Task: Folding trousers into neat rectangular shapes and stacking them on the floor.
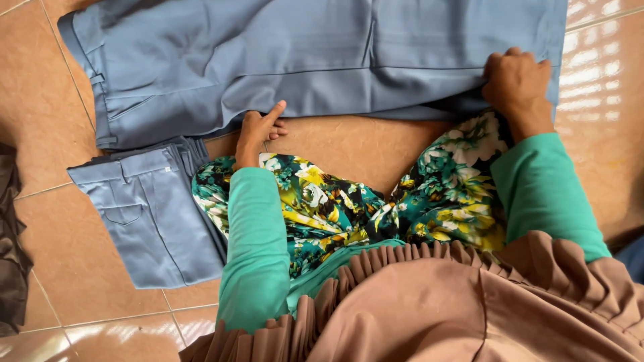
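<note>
1. Leftmost, a dark brown-black crumpled cloth (12, 241) was seen lying at the frame's edge on the glossy terracotta tiled floor (60, 268).
2. Just to the right of it, a folded pair of blue-grey cotton trousers (151, 214) was laid flat on the tiles, its waistband turned toward the top and a back pocket showing.
3. Above and across the top of the view, a second pair of blue-grey trousers (322, 60) was spread out flat, its waistband at the left and its legs stretched away to the right.
4. The left hand (258, 131), coming out of a teal-green long sleeve (255, 248), was set at the lower edge of the spread trousers near the crotch seam; its fingers were curled under and its forefinger was pointed up against the fabric. Whether the cloth was pinched could not be told.
5. Between the arms, a floral skirt in green, yellow and white (349, 208) was draped over the knees, with a pleated brown cloth (429, 302) hanging below it.
6. Farthest right, the right hand (518, 84) was closed in a fist over the lower hem end of the spread trousers, the fabric being bunched beneath it.
</note>
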